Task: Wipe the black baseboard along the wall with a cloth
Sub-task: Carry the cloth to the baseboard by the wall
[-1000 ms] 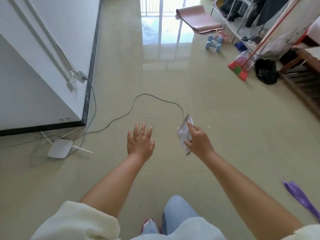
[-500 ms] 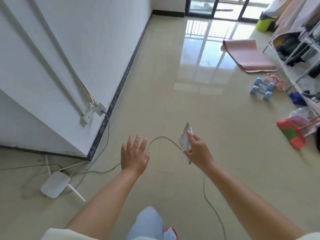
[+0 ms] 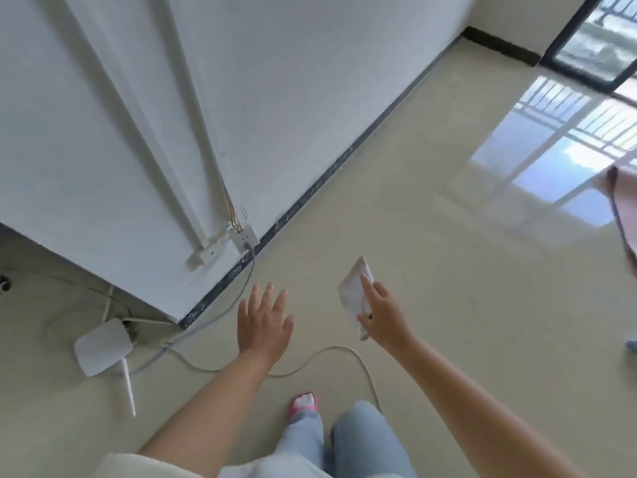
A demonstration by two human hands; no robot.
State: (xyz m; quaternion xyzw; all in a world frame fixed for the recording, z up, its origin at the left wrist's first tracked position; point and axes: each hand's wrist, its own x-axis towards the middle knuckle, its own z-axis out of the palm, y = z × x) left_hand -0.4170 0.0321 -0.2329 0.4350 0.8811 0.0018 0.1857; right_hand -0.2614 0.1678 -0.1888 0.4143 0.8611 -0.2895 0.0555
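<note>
The black baseboard (image 3: 312, 192) runs diagonally along the foot of the white wall, from the wall corner at lower left up to the far right. It looks speckled with pale dust. My right hand (image 3: 382, 313) holds a folded white cloth (image 3: 354, 294) in the air above the floor, well to the right of the baseboard. My left hand (image 3: 263, 322) hovers flat with fingers spread, holding nothing, just right of the wall corner.
A wall socket (image 3: 245, 239) with a plugged grey cable (image 3: 324, 353) sits just above the baseboard; the cable loops across the floor in front of my feet. A white router (image 3: 101, 346) lies by the wall corner. A glass door (image 3: 599, 46) stands at the far right.
The view has swung left and closer to the wall, so the baseboard now runs through the middle. Both hands keep the same pose, the right still holding the cloth.
</note>
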